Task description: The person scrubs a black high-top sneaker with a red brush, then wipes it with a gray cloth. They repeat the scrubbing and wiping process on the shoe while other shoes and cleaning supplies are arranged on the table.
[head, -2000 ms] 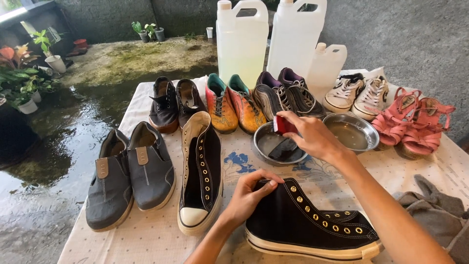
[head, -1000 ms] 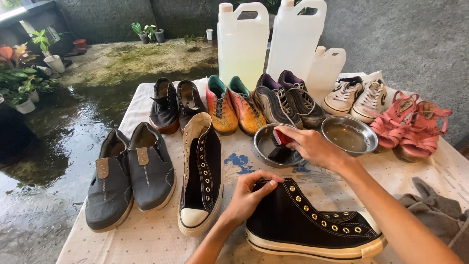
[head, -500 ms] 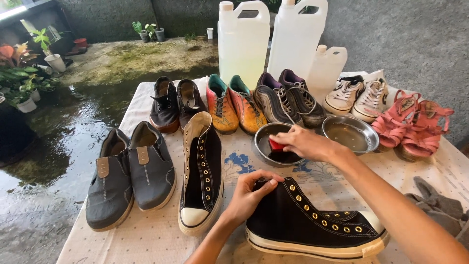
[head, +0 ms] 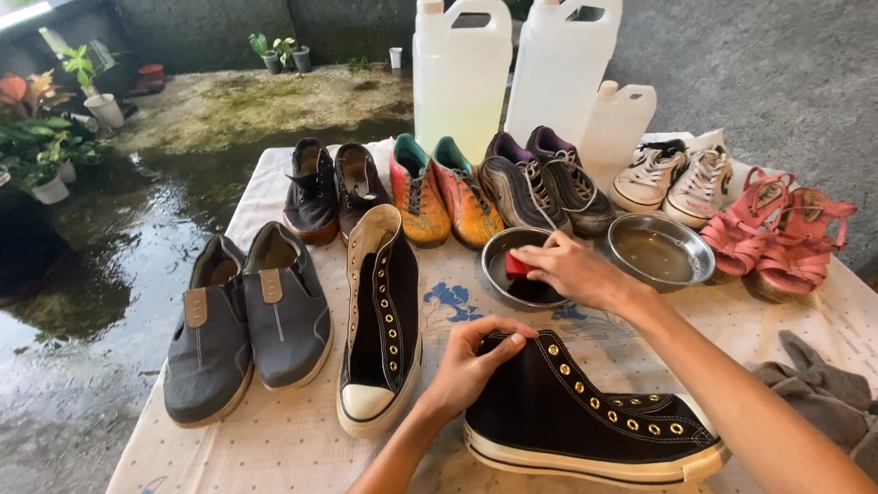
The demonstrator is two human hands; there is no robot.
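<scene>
Dipping red brush (head: 518, 265), pinched in right hand (head: 569, 271), into near steel bowl (head: 498, 245); left hand (head: 468, 366) clamped on black high-top (head: 585, 416) collar, lying sideways on table; scrubbing upper likely next.

A dark, rough wall (head: 750, 64) is seen behind a desk (head: 274, 439) covered with a pale patterned cloth. The ground (head: 101, 274) to the left is wet, mossy and reflective. Potted plants (head: 55, 137) are lined along the far left, lit by daylight.
</scene>
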